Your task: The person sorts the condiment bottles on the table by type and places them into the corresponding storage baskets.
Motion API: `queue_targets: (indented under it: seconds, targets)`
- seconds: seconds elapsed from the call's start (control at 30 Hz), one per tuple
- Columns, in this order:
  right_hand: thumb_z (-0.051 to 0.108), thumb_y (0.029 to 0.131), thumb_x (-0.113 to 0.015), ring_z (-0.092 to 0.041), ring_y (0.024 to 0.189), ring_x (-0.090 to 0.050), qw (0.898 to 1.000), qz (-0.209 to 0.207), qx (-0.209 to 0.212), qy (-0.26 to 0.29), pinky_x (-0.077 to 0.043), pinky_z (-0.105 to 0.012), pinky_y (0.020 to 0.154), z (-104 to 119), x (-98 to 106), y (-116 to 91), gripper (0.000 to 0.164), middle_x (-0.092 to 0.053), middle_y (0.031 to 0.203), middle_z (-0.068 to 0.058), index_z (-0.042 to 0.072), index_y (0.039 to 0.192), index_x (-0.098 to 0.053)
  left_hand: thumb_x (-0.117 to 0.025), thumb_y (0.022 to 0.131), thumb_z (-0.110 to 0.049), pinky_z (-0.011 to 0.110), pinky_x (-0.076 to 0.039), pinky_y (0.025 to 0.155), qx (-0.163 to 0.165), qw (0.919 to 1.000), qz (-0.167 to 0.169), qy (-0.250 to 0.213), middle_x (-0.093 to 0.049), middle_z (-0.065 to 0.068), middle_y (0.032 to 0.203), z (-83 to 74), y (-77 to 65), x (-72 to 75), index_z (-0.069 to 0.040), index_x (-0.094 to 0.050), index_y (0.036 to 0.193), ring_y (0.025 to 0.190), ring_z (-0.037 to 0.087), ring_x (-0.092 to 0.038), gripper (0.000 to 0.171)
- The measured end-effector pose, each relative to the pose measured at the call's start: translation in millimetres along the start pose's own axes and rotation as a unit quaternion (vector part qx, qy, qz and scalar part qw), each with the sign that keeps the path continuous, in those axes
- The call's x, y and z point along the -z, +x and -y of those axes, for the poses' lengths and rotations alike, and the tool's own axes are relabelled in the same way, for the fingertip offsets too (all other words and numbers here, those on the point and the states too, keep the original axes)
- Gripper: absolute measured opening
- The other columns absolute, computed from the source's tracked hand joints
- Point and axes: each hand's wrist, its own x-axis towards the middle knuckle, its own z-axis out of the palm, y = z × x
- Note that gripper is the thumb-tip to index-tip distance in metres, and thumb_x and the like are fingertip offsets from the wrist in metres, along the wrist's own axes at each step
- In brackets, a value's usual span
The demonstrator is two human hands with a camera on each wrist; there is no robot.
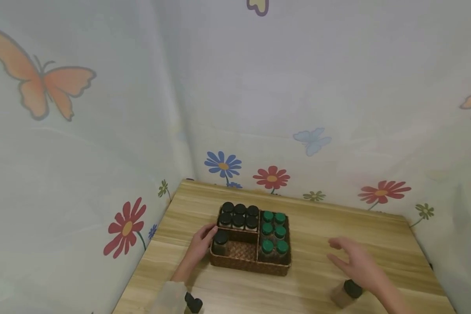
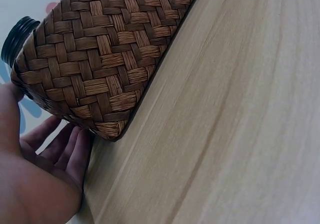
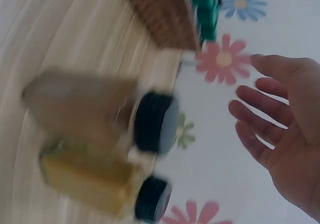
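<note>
A woven brown basket (image 1: 249, 266) with three compartments stands on the table. My left hand (image 1: 202, 243) grips its left side; in the left wrist view the thumb is at the rim and the fingers lie against the side wall. Several black-lidded jars (image 1: 239, 215) fill the back left compartment, and several green-lidded jars (image 1: 274, 233) stand in the right one. One black-lidded jar (image 1: 220, 244) is in the front left compartment. My right hand (image 1: 357, 264), fingers spread and holding nothing, hovers near a blurred black-lidded jar (image 3: 85, 102) with brownish contents.
Beside that jar, a yellow-filled jar (image 3: 87, 181) with a black lid shows in the right wrist view. Black lids (image 1: 194, 303) appear near my left sleeve. Flowered cloth walls (image 1: 274, 109) meet the wooden table (image 1: 314, 226) at its back and sides.
</note>
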Motion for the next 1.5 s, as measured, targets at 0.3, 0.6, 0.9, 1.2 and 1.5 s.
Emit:
queue_targets:
  seconds: [0.3, 0.6, 0.9, 1.2, 1.5]
  targets:
    - [0.021, 0.090, -0.087, -0.034, 0.097, -0.072, 0.993, 0.082, -0.080, -0.022, -0.060, -0.051, 0.081, -58, 17, -30, 0.034, -0.074, 0.109, -0.013, 0.000, 0.113, -0.073, -0.063, 0.104, -0.056, 0.054, -0.051, 0.108, 0.003, 0.9999, 0.008, -0.009, -0.061, 0.019, 0.147, -3.5, 0.9, -1.5, -0.007, -0.059, 0.150, 0.137, 0.036, -0.057, 0.067]
    - [0.035, 0.088, -0.088, -0.035, 0.099, -0.071, 0.970, 0.188, -0.149, -0.028, -0.060, -0.053, 0.082, -73, 23, -46, 0.053, -0.072, 0.112, -0.016, -0.004, 0.118, -0.068, -0.063, 0.105, -0.053, 0.051, -0.054, 0.104, 0.000, 1.0000, 0.002, -0.002, -0.064, 0.018, 0.143, -1.5, 1.0, -5.5, -0.005, -0.062, 0.146, 0.133, 0.034, -0.060, 0.064]
    - [0.027, 0.083, -0.092, -0.022, 0.086, -0.068, 0.964, 0.195, -0.181, -0.030, -0.059, -0.044, 0.074, -79, 16, -60, 0.042, -0.072, 0.097, -0.003, 0.004, 0.106, -0.065, -0.065, 0.104, -0.053, 0.050, -0.054, 0.104, 0.004, 1.0000, -0.001, -0.006, -0.064, 0.018, 0.143, -2.4, 0.5, -4.9, -0.005, -0.061, 0.147, 0.132, 0.033, -0.060, 0.064]
    - [0.023, 0.082, -0.092, -0.019, 0.082, -0.065, 0.960, 0.181, -0.210, -0.017, -0.057, -0.041, 0.071, -77, 8, -65, 0.042, -0.069, 0.091, -0.001, 0.003, 0.103, -0.062, -0.065, 0.103, -0.055, 0.049, -0.054, 0.104, 0.015, 0.9998, 0.003, -0.012, -0.063, 0.018, 0.145, -1.0, 0.9, -2.7, -0.006, -0.061, 0.147, 0.133, 0.033, -0.059, 0.065]
    - [0.022, 0.081, -0.092, -0.022, 0.085, -0.068, 0.969, 0.163, -0.183, -0.033, -0.058, -0.044, 0.072, -79, 6, -62, 0.045, -0.073, 0.097, -0.004, 0.001, 0.110, -0.065, -0.066, 0.102, -0.057, 0.047, -0.055, 0.101, 0.023, 0.9996, 0.003, -0.017, -0.061, 0.018, 0.146, -1.0, -0.3, -0.7, -0.007, -0.061, 0.148, 0.131, 0.033, -0.060, 0.068]
